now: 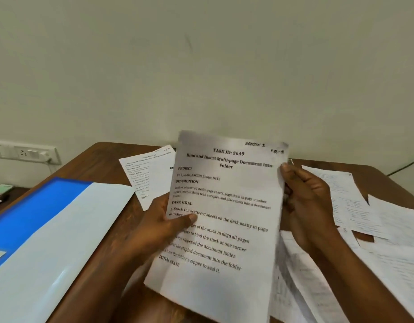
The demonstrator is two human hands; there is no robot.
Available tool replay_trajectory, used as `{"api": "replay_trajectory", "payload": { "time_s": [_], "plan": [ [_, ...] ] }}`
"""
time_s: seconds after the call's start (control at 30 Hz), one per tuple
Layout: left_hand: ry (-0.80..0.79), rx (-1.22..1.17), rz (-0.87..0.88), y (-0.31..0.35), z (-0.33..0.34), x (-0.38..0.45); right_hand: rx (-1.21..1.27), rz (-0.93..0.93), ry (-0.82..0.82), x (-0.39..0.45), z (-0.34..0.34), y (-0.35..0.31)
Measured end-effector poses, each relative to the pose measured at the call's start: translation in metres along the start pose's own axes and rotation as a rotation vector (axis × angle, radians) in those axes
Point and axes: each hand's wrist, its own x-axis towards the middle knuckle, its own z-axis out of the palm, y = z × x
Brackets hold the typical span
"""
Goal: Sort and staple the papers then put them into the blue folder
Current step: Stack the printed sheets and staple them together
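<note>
Held sheet: you have a printed sheet (224,217) lifted off the desk (103,159), tilted up toward you, headed "TASK ID: 3649" with handwriting in its top right corner.
Left hand: your left hand (161,224) grasps the sheet's left edge, thumb pressed flat over the text on the front, the fingers hidden behind the paper.
Right hand: your right hand (310,199) grips the sheet's right edge near the top, thumb on the front margin, fingers curled round behind.
Blue folder: the blue folder (38,217) lies on the left of the desk, just beside your left forearm; a pale translucent panel covers most of it and bright blue shows along its far left edge.
Loose papers, right: several printed papers (364,217) lie scattered and overlapping on the right side of the desk, some running under your right forearm.
Loose sheet, back: one more printed page (150,173) lies flat behind the held sheet, partly hidden by it, between the folder and the scattered papers.
Wall: a switch and socket plate (24,152) sits on the wall at far left, just above desk level.
Far left edge: small objects show beyond the desk, too blurred to tell.
</note>
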Motion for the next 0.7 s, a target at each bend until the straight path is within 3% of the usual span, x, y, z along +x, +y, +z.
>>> {"api": "replay_trajectory", "payload": {
  "time_s": [0.17,0.37,0.7],
  "plan": [
    [0.011,0.022,-0.044,-0.009,-0.004,0.01,-0.06,0.136,-0.06,0.003,-0.006,0.008],
    [0.081,-0.116,0.027,-0.022,-0.012,0.019,-0.075,0.21,-0.052,0.004,-0.008,0.015],
    [0.136,-0.22,0.121,-0.032,-0.02,0.026,-0.011,0.217,0.085,0.016,-0.017,0.017]
  ]
}}
